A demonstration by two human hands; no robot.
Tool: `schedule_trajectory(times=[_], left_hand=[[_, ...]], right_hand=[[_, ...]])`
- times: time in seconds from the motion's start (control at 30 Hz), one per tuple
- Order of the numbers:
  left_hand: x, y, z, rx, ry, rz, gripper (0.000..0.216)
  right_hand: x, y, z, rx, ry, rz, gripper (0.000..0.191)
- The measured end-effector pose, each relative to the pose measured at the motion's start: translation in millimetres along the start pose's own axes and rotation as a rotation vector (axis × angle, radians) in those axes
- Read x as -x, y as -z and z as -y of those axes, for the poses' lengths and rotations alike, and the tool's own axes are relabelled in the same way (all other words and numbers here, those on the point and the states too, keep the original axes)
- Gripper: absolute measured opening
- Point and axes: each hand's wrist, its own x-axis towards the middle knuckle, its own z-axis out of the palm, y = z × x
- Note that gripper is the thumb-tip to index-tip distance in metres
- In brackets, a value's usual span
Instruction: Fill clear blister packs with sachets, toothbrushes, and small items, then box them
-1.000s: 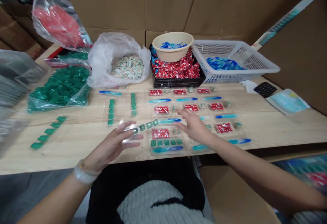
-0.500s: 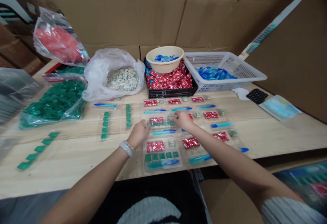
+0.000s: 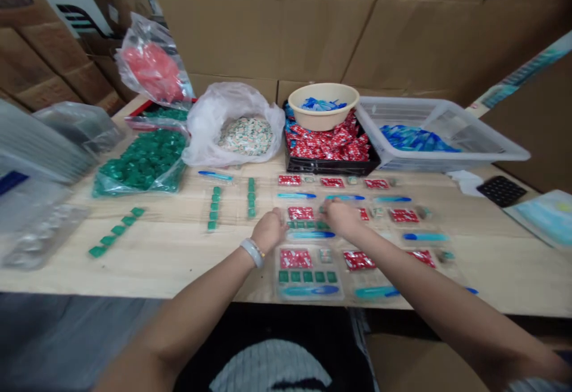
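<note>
My left hand (image 3: 269, 231), with a bracelet at the wrist, is closed at the left end of a row of small green square pieces (image 3: 307, 225). At its right end my right hand (image 3: 343, 219) has its fingers pinched together and partly hides the last pieces. The row lies in a clear tray between a red patterned packet (image 3: 301, 213) above and a blue pen-like stick (image 3: 311, 235) below. Just nearer me, another clear tray holds a red packet (image 3: 295, 258), a small pale square (image 3: 325, 255), green squares (image 3: 307, 276) and a blue stick (image 3: 310, 291).
Further trays with red packets (image 3: 404, 215) extend right. Green rows (image 3: 117, 230) lie left. Behind are a bag of green pieces (image 3: 143, 162), a white bag (image 3: 201, 136), a black box (image 3: 333, 167) bearing a cream bowl (image 3: 324, 119), and a plastic basket (image 3: 482, 152). Clear trays (image 3: 44, 237) stand far left.
The view has swung left. Both hands have brought the green row slightly toward me, from over the red packet's lower edge into the space below it.
</note>
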Motion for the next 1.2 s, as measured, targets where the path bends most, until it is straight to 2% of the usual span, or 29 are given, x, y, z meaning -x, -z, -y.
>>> schedule_trajectory(times=[0.1, 0.17, 0.2, 0.23, 0.3, 0.4, 0.47, 0.53, 0.6, 0.7, 0.8, 0.9, 1.0, 1.07, 1.2], left_hand=[[20.2, 20.2, 38.9, -0.054, -0.166, -0.205, 0.047], [39.6, 34.9, 78.5, -0.193, -0.177, -0.337, 0.055], [51.1, 40.5, 99.0, -0.276, -0.157, -0.357, 0.062], [63.9, 44.1, 118.2, -0.347, -0.152, -0.34, 0.068], [92.3, 45.1, 149.0, -0.441, -0.175, -0.262, 0.073], [137.9, 36.1, 173.5, -0.495, -0.237, -0.196, 0.084], [163.6, 29.6, 180.1, -0.51, -0.244, -0.201, 0.085], [181.6, 25.5, 185.1, -0.516, -0.221, -0.223, 0.07], [192.7, 23.8, 191.1, -0.511, -0.212, -0.246, 0.053], [203.3, 23.9, 198.1, -0.516, -0.245, -0.271, 0.043], [209.6, 24.6, 192.3, -0.544, -0.219, -0.307, 0.039], [209.1, 23.2, 174.6, -0.559, -0.132, -0.39, 0.049], [203.1, 19.3, 161.7, -0.554, -0.107, -0.396, 0.054], [199.8, 16.4, 163.3, -0.541, -0.154, -0.353, 0.048], [198.9, 14.9, 183.9, -0.423, -0.288, -0.333, 0.042]], right_hand=[[3.0, 6.9, 38.4, 0.028, 0.147, -0.129, 0.036], [1.7, 6.4, 78.0, -0.029, 0.35, -0.186, 0.042], [0.6, 3.8, 99.7, -0.061, 0.437, -0.188, 0.045], [-0.1, -0.5, 121.0, -0.079, 0.483, -0.18, 0.049], [2.3, -13.6, 157.1, -0.067, 0.46, -0.137, 0.062], [23.5, -37.8, 186.4, -0.014, 0.46, -0.093, 0.078], [48.7, -50.9, 192.5, 0.006, 0.494, -0.094, 0.082], [76.4, -59.9, 194.0, 0.013, 0.504, -0.096, 0.085], [101.6, -66.7, 194.9, 0.007, 0.513, -0.111, 0.087], [130.2, -76.8, 196.6, -0.01, 0.532, -0.154, 0.085], [146.8, -86.9, 195.0, -0.005, 0.56, -0.195, 0.082], [153.0, -94.8, 187.0, 0.021, 0.529, -0.258, 0.085], [153.0, -102.0, 173.8, 0.074, 0.543, -0.301, 0.063], [151.1, -106.6, 164.4, 0.085, 0.666, -0.337, 0.044], [141.8, -105.5, 152.0, 0.005, 0.981, -0.432, 0.025]])
